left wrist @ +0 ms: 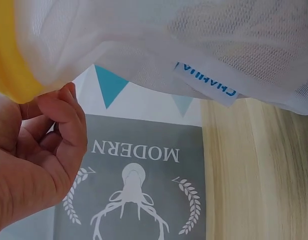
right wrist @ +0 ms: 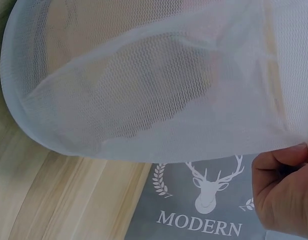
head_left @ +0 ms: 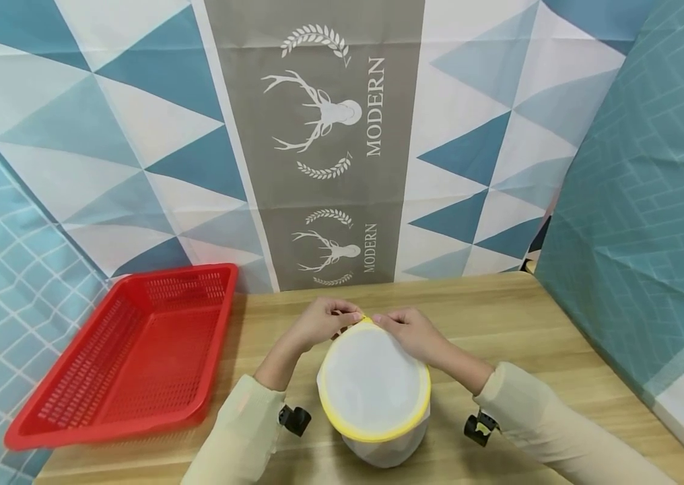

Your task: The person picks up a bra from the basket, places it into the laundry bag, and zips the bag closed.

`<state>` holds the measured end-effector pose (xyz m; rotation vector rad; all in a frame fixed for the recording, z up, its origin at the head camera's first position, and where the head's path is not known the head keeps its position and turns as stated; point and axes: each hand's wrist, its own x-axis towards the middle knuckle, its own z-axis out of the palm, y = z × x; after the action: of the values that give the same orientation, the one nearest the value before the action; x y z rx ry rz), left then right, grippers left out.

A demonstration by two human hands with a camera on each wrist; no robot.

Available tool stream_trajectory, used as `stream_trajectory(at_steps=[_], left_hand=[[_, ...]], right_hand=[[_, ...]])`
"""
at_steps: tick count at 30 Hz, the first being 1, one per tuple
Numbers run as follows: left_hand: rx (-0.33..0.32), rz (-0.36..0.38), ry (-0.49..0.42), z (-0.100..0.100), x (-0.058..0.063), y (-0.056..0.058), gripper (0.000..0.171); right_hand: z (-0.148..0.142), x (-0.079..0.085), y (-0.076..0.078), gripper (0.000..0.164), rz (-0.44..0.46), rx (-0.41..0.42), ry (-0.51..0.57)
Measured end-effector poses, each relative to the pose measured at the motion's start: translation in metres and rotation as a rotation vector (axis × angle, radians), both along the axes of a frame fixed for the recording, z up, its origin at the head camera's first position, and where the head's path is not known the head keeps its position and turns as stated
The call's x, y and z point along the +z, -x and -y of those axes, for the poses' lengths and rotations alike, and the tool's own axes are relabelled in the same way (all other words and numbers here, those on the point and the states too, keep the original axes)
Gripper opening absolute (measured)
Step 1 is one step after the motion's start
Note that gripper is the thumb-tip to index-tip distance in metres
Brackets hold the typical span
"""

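A white mesh laundry bag point(head_left: 375, 380), round and drum-shaped, stands on the table with its yellow-trimmed rim point(head_left: 378, 438) tilted toward me. At the rim's far side, my left hand point(head_left: 325, 322) pinches the yellow edging between thumb and fingers. Just to its right, my right hand point(head_left: 413, 331) pinches the same edge, the fingertips of both hands close together. The left wrist view shows a white label point(left wrist: 206, 84) with blue letters on the bag's side. In the right wrist view, thin mesh point(right wrist: 143, 95) sags in folds, and my right thumb and finger hold its edge.
A red plastic basket point(head_left: 166, 357) with slotted sides sits on the left of the wooden table point(head_left: 481, 303). Patterned cloths point(head_left: 330, 188) hang behind the table and along both sides. Black wrist cameras point(head_left: 295, 420) are strapped over the sleeves.
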<state>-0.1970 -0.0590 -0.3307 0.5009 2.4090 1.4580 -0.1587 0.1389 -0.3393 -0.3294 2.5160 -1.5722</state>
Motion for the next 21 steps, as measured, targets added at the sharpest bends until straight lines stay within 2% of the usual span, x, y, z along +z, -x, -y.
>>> stream_trajectory(at_steps=[6,12,21], left_hand=[[-0.006,0.012,0.028,-0.004,0.003,0.002,0.022],[-0.010,-0.001,0.074,-0.006,0.006,0.003,0.022],[-0.032,-0.038,0.079,-0.011,0.004,0.009,0.021]], right_hand=[[-0.001,0.002,-0.001,0.041,0.046,-0.039,0.020],[-0.003,0.001,0.000,0.040,0.142,-0.022,0.113],[-0.007,-0.001,0.000,0.043,0.261,-0.029,0.208]])
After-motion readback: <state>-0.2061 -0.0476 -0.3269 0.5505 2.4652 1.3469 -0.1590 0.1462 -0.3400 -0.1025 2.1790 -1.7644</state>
